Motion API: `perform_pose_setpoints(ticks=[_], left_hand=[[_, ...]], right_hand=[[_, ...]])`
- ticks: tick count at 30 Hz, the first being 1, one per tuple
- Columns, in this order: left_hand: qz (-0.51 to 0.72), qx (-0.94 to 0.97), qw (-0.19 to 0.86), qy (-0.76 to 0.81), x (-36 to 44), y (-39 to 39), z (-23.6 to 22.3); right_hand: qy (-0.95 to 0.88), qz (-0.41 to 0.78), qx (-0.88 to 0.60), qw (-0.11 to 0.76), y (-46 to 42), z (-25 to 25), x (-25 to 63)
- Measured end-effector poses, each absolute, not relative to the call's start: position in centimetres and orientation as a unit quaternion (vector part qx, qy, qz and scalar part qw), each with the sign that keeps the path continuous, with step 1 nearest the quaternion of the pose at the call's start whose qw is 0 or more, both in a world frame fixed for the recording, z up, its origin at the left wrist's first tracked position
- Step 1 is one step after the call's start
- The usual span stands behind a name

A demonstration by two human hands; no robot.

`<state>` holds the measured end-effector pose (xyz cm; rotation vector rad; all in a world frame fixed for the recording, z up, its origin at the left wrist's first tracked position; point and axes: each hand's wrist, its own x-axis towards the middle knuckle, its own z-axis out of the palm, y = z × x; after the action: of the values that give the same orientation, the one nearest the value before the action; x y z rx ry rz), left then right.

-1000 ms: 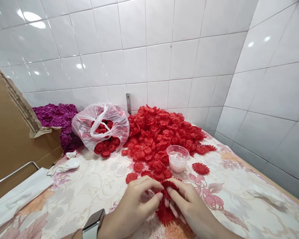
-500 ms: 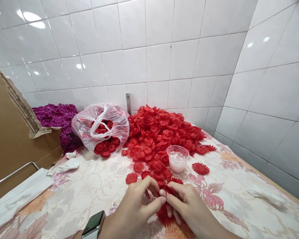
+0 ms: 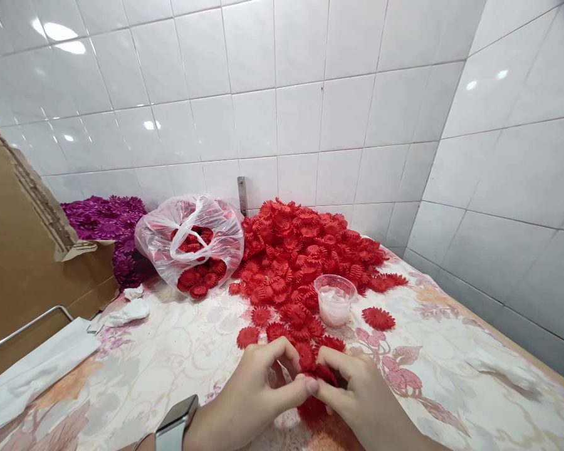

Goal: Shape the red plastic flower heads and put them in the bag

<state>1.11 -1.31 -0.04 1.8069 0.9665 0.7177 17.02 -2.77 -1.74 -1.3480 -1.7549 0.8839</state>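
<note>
My left hand, with a watch on its wrist, and my right hand meet near the table's front edge. Between them is a red fabric flower, pinched by the fingers of both hands, its lower side partly hidden. The two thumb tips press together in front of it. More red flower pieces lie directly under and beyond the fingers, running back into a large heap of red flowers. A clear plastic cup of whitish paste stands just past my right hand.
One loose red flower lies right of the cup. At the back left are a plastic bag of red flowers and a purple flower heap. A cardboard box fills the left side. Crumpled white scraps lie on the patterned tablecloth.
My fingers have shifted slightly around the red flower, and the thumbs have come closer together. My left wrist has turned a little. The heap and cup have not moved.
</note>
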Motion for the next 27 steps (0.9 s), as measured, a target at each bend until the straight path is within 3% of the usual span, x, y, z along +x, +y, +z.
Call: perform_pose_setpoints(ticks=[8,13,27], left_hand=[[0.340,0.645,0.577,0.367,1.3,-1.0,-0.7],[0.366,0.597,0.631,0.335,1.2,-0.9,-1.0],[0.370,0.509,0.751,0.198,2.3,-1.3,0.3]], right_hand=[[-0.729,0.281,-0.516,0.353,-3.0,-1.8,16.9],[-0.726,0.288,-0.487,0.391,-3.1,-1.5,17.1],[-0.516,0.541,-0.467,0.472,-2.9,-1.9,16.4]])
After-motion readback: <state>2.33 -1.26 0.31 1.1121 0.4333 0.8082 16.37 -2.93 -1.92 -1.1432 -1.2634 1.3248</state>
